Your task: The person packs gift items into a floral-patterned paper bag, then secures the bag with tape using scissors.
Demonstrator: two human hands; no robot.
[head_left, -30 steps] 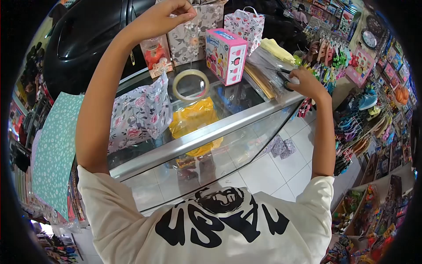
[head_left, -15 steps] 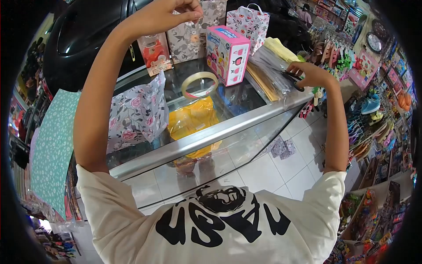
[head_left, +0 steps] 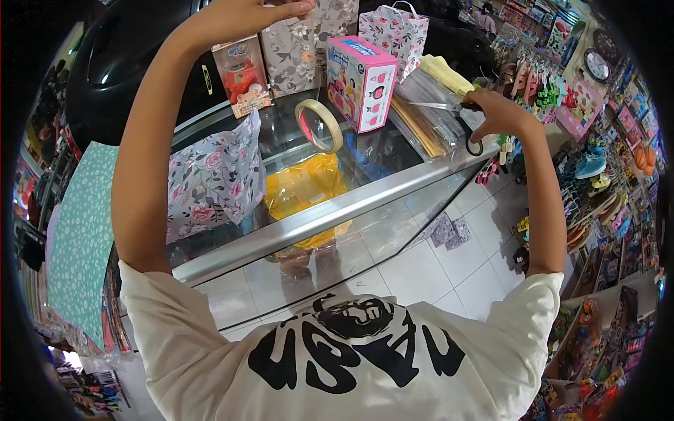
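My left hand (head_left: 281, 11) is raised at the top edge, its thumb stretched to the right and its fingertips partly cut off by the frame. It appears to pinch the loose end of the clear tape; the strip is barely visible. The tape roll (head_left: 319, 126) stands tilted on its edge on the glass counter, untouched by any hand. My right hand (head_left: 500, 116) is closed around black-handled scissors (head_left: 475, 145), their blades pointing left over clear plastic sleeves (head_left: 435, 116). Between my hands stands a pink toy box (head_left: 361, 84).
Behind are a boxed red toy (head_left: 242, 77), a grey floral bag (head_left: 289, 59) and a white floral bag (head_left: 393, 35). Floral wrapping paper (head_left: 214, 175) lies at left. A yellow package (head_left: 305, 189) shows through the glass, behind the counter's metal edge (head_left: 337, 207). Hanging goods line the right.
My left hand has moved up and left. The tape roll has tipped up onto its edge. My right hand has turned, and the scissors' blades now show, pointing left.
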